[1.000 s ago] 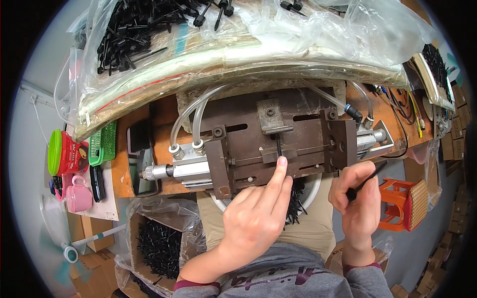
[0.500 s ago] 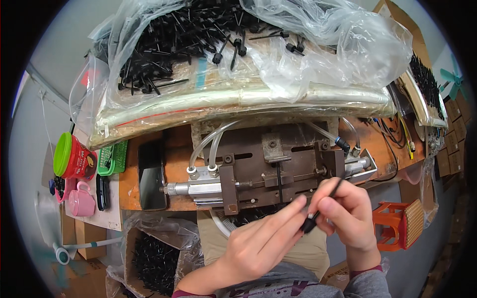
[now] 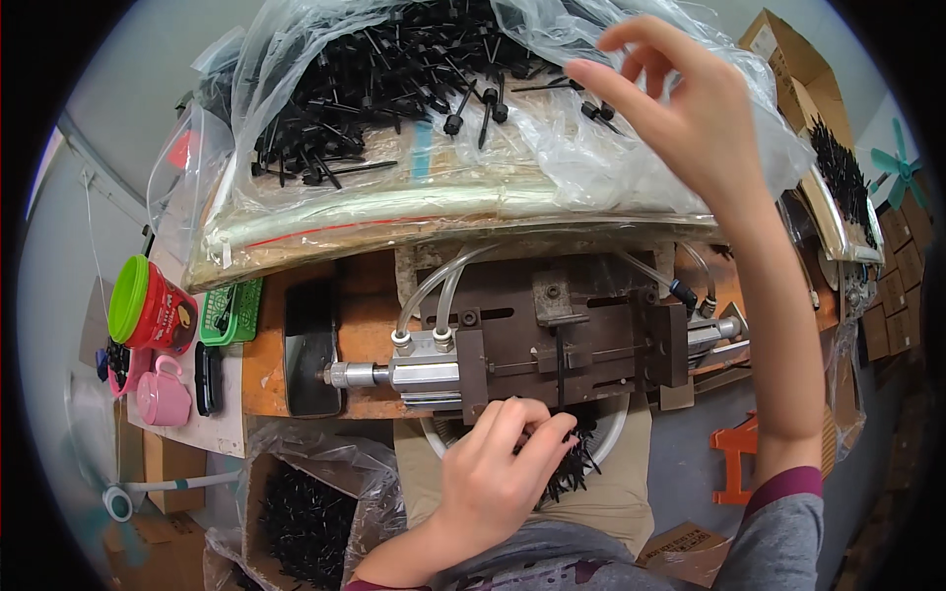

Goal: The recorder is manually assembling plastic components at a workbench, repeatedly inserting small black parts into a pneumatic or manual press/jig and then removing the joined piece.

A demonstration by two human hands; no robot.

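My left hand [image 3: 503, 468] is low in the middle, fingers curled into a white bowl [image 3: 613, 431] of small black plastic pins [image 3: 572, 471] on my lap. Whether a pin is pinched between the fingers I cannot tell. My right hand [image 3: 670, 103] is raised far forward with fingers spread, holding nothing, over a clear plastic bag [image 3: 394, 148] heaped with long black pins [image 3: 374, 79]. Between the hands a brown metal press fixture [image 3: 562, 340] with a silver air cylinder [image 3: 404, 374] and clear hoses sits on the wooden bench [image 3: 365, 295]; one black pin stands in its slot.
A black phone [image 3: 309, 345] lies left of the fixture. Farther left are a green basket [image 3: 232, 313], a red tub with a green lid [image 3: 148, 310] and a pink cup [image 3: 163, 394]. A bag of black pins [image 3: 305, 522] sits lower left, an orange stool [image 3: 739, 458] right, cardboard boxes far right.
My right hand has left the fixture's front and risen far forward over the bag of long pins. My left hand dropped back from the fixture into the bowl of pins.
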